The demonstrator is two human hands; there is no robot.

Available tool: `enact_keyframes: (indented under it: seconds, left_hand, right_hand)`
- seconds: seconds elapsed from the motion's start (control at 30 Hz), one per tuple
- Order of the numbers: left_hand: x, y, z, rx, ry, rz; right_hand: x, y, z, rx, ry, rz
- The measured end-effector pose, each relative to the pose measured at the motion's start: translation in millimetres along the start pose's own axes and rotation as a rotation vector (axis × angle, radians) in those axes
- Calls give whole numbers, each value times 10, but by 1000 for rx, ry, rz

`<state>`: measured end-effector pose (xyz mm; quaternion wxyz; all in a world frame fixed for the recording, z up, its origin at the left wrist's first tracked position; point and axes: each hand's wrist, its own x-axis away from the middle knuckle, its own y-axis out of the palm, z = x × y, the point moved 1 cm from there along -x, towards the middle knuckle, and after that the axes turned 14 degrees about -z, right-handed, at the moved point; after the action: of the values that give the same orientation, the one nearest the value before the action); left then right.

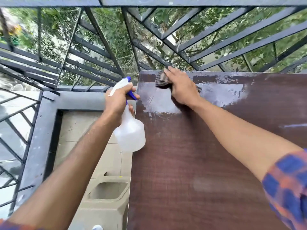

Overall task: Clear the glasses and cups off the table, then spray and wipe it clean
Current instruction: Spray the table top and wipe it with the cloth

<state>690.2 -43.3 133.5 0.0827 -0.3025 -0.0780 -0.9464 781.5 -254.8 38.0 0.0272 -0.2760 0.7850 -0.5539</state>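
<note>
Left fingers [129, 86] grip spray bottle [131, 130]; right fingers [171, 72] press striped cloth [161, 80] on wet table [199, 163].

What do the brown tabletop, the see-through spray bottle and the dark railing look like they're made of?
Brown tabletop: likely wood-grain laminate, with fine streaks and a gloss where it is wet.
Translucent white spray bottle: plastic, with a milky see-through body and a blue trigger.
Dark railing: painted metal, probably steel, with square bars and pale chipped flecks.
</note>
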Motion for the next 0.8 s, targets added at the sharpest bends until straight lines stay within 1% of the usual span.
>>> enact_keyframes:
  seconds: [0.07, 0.13, 0.17, 0.27, 0.33, 0.4, 0.43, 0.47, 0.57, 0.63, 0.7, 0.73, 0.8]
  left_hand:
    - [-17, 38, -10, 6, -7, 0]
    - [-20, 93, -18, 3, -23, -17]
    - [-21, 128, -26, -2, -30, -25]
    - [-37, 239, -47, -25, -39, -48]
    - [-38, 310, -65, -30, -39, -66]
    - [-32, 365, -69, -26, -33, -78]
    - [-26, 390, -63, -30, -31, -80]
    - [-18, 421, -54, -35, -28, -80]
    - [5, 518, -19, -48, -16, -81]
    - [22, 589, -8, -61, -11, -83]
    - [38, 656, -9, -64, -1, -92]
    - [42, 699, -19, -63, 8, -98]
    - [40, 772, -46, -67, 16, -111]
  right_hand:
    - [-246, -172, -73, -46, 57, -13]
    - [-330, -205, -222, -71, 66, -11]
    - [-296, -161, -289, -69, 36, -16]
    - [154, 126, -348, -39, -159, -49]
    - [637, 302, -213, -13, -275, -43]
    - [989, 342, 44, 20, -324, -33]
    - [1026, 289, 195, 24, -311, -18]
    - [985, 195, 334, 15, -249, 7]
    - [508, -120, 624, -62, 91, 89]
    - [152, -274, 636, -136, 215, 99]
    - [-27, -305, 451, -170, 209, 68]
    - [-15, -275, 326, -167, 158, 35]
    - [171, -84, 119, -119, -22, -8]
